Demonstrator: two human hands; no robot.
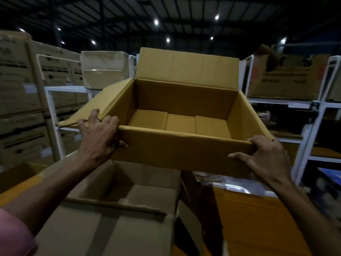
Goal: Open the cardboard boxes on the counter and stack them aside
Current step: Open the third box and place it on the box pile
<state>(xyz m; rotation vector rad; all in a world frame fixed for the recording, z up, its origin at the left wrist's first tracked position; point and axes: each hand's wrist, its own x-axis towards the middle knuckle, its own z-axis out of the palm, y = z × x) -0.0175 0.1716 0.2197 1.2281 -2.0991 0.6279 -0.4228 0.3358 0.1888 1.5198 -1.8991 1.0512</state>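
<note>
Up in the air goes the opened tan cardboard box (181, 124), far flap upright, left flap splayed out, nothing inside! The left hand (98, 137) clamps the near-left corner, fingers hooked over the rim; the right hand (265, 157) pinches the near-right corner. Below, near, sits a duller brown cardboard box (118, 215), open too, apparently where stacking happens. So this one looks opened and just needs setting aside. Whether more boxes wait on the counter, I cannot tell.

A pink sleeve (13, 235) covers the left upper arm; forearms bare.
</note>
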